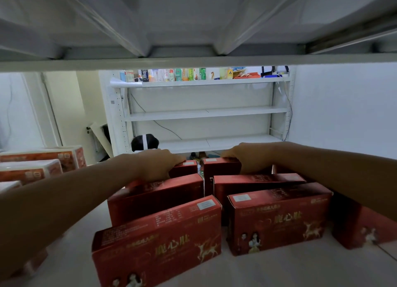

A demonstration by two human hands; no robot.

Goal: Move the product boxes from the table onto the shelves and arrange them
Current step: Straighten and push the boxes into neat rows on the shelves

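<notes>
Several red product boxes with gold deer print stand in rows on the white shelf board [71,263] in front of me. Both arms reach deep into the shelf. My left hand [158,165] lies over the top of the rear left box [185,168], fingers curled over its far edge. My right hand [245,157] rests the same way on the rear right box [221,168]. Nearer rows hold a middle left box [156,198], a middle right box [255,183], a front left box [159,243] and a front right box [279,218].
The shelf above [193,61] hangs low overhead. Orange-and-white packs [38,164] sit at the left, another red box [363,228] at the right edge. Beyond, a white rack [206,112] carries bottles on its top shelf. A person's head [145,142] shows behind the boxes.
</notes>
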